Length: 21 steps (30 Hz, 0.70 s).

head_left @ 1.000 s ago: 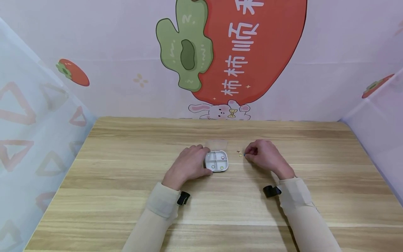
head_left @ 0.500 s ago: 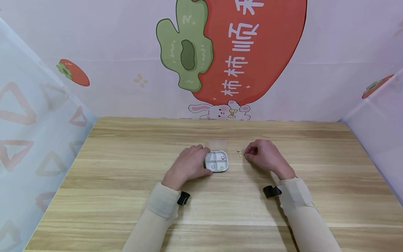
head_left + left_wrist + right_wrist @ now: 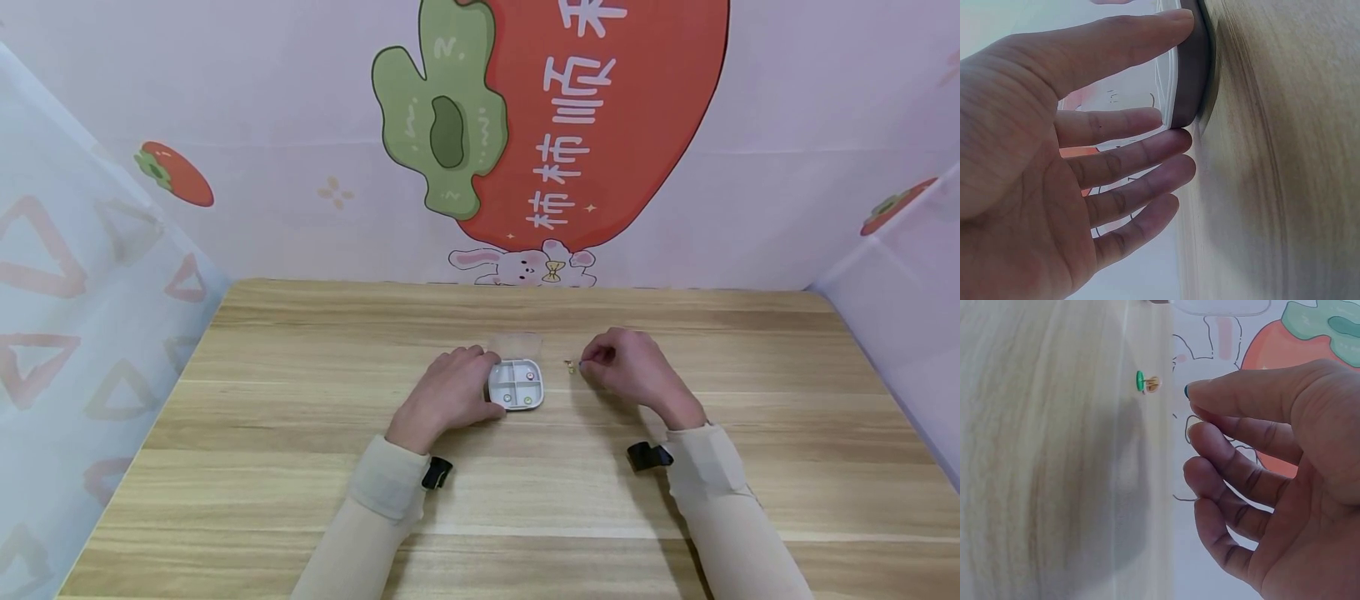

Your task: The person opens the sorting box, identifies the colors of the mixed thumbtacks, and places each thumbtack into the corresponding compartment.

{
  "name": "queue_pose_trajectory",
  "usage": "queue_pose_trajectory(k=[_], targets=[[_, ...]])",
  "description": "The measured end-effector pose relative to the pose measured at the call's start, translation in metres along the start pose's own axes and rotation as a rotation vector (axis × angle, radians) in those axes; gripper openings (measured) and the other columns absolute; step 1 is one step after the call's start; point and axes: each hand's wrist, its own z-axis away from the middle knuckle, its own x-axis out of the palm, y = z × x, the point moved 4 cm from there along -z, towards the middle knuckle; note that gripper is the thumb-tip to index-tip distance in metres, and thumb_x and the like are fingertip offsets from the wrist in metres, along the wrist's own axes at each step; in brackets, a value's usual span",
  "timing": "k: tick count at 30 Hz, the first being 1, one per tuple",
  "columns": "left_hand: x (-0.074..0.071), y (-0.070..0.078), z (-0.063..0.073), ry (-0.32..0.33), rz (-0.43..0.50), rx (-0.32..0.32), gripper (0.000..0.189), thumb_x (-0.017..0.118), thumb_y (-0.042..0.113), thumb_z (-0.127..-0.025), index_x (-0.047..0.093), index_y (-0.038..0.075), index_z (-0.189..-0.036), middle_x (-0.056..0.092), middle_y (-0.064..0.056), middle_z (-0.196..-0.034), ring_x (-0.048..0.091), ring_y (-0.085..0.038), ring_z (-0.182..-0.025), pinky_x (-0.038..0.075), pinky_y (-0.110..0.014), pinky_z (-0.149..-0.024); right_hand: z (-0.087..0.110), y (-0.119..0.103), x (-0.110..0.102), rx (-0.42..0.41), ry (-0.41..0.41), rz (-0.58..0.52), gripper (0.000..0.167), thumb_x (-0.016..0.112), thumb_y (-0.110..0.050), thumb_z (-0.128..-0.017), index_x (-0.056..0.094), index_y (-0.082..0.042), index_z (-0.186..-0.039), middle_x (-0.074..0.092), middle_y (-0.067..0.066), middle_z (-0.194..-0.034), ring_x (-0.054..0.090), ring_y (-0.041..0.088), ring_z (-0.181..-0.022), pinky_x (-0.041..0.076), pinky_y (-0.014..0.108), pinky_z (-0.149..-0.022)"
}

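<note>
A small white pill box (image 3: 516, 384) lies on the table, its inside split into four-way compartments with a little round piece in each of 3. My left hand (image 3: 448, 390) grips its left side, thumb at the near edge and fingertips at the far edge. Seen from the left wrist, the thumb and index finger span the box's dark base (image 3: 1189, 69). My right hand (image 3: 628, 371) pinches something tiny, of which only a blue edge (image 3: 1186, 392) shows past the thumb tip. Just left of those fingertips, a green-headed thumbtack (image 3: 1140, 381) lies beside a brass-coloured one (image 3: 1155, 384).
The box's clear lid (image 3: 516, 345) stands folded back at its far side. Behind the wooden table (image 3: 337, 517) rises a printed cloth backdrop (image 3: 285, 233), with more cloth at the left and right.
My right hand has shifted slightly up and left, keeping its pinch. The left hand and the pill box hold their place.
</note>
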Motion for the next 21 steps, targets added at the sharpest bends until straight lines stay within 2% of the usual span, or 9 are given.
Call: queue_pose_trajectory(k=[21], targets=[[0.001, 0.004, 0.001, 0.018, -0.006, 0.021, 0.063, 0.089, 0.034, -0.079, 0.065, 0.003, -0.128, 0.063, -0.008, -0.111, 0.056, -0.024, -0.094, 0.047, -0.043, -0.090, 0.003, -0.013, -0.001, -0.044, -0.011, -0.069, 0.006, 0.077, -0.004, -0.088, 0.078, -0.009, -0.092, 0.067, 0.001, -0.084, 0.058, 0.020, -0.078, 0.049, 0.035, -0.070]])
